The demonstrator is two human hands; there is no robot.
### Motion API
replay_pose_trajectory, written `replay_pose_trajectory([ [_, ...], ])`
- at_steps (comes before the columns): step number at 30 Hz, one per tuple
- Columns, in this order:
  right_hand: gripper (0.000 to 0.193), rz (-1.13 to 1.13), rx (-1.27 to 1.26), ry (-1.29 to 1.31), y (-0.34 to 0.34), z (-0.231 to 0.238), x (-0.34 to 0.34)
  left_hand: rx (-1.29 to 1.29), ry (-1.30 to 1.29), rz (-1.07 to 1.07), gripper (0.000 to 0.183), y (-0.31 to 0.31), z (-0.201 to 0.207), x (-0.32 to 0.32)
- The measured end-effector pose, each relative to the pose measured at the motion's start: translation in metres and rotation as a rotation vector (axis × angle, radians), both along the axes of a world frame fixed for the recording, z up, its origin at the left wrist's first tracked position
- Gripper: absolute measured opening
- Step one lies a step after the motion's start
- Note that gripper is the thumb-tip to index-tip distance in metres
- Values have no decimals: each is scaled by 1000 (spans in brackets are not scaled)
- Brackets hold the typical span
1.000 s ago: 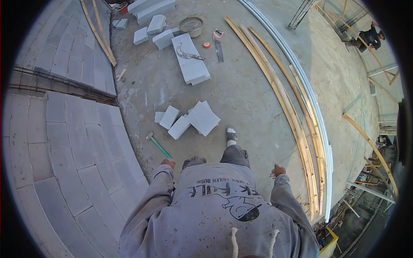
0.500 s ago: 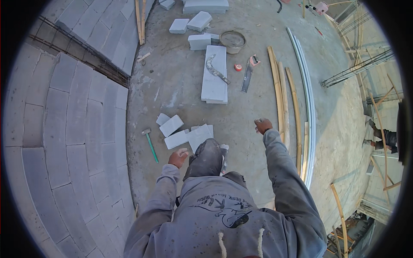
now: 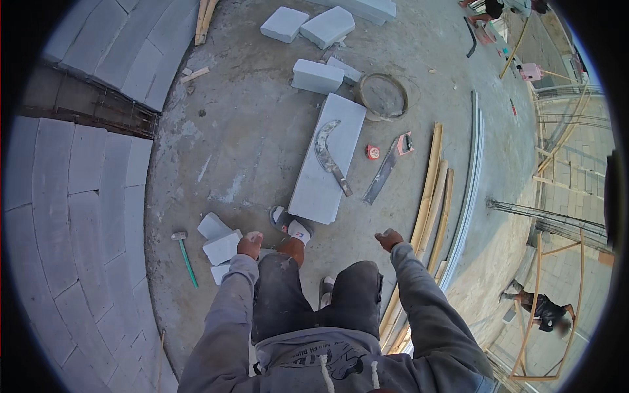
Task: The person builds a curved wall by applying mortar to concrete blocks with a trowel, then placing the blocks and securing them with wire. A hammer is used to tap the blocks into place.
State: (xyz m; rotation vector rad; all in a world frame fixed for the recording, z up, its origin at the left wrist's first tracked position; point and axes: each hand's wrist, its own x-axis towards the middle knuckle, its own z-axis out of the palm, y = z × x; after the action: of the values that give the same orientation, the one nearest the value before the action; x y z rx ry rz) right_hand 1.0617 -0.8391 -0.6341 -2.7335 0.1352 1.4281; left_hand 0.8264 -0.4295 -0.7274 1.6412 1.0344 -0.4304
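My left hand (image 3: 249,245) is curled closed beside some small pale blocks (image 3: 223,247), with nothing visible in it. Out to the right, my right hand (image 3: 389,240) is also closed and empty, near long wooden planks (image 3: 427,190). Ahead of my feet lies a long white block (image 3: 320,177), apart from both hands. On top of it rests a curved, sickle-shaped tool (image 3: 325,154) smeared with dried mortar. To its right on the floor are a red tape measure (image 3: 373,152) and a handsaw (image 3: 384,171) with a reddish handle.
A green-handled hammer (image 3: 186,262) lies left of the small blocks, near the block wall (image 3: 72,216). Farther ahead are a round basin (image 3: 404,105) and more white blocks (image 3: 327,27). Metal profiles (image 3: 470,170) run along the right. Another person (image 3: 544,308) is at far right.
I have moved forward, so the long block and tools appear nearer and my legs show. The small blocks now sit beside my left hand. Both hands stay closed.
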Motion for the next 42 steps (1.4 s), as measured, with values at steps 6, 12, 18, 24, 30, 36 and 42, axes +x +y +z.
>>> replay_pose_trajectory([
  [6,75,51,41,-102,156,-149,118,-243,-271,241,39,-11,29,146],
  [12,83,124,-52,-52,203,-239,155,-187,168,626,39,-30,-169,56],
  [18,46,332,100,-56,164,-241,172,-44,277,550,34,-109,-206,67],
  [24,36,262,327,-52,244,-177,144,-134,370,804,53,-183,-241,17],
  [30,39,316,556,1,412,-261,197,-434,478,1081,74,-190,-241,72],
  [36,40,444,540,-178,481,-349,251,-647,408,1438,89,-180,-233,129],
  [42,47,596,651,-679,375,-302,345,-656,441,1425,99,-190,-201,142],
])
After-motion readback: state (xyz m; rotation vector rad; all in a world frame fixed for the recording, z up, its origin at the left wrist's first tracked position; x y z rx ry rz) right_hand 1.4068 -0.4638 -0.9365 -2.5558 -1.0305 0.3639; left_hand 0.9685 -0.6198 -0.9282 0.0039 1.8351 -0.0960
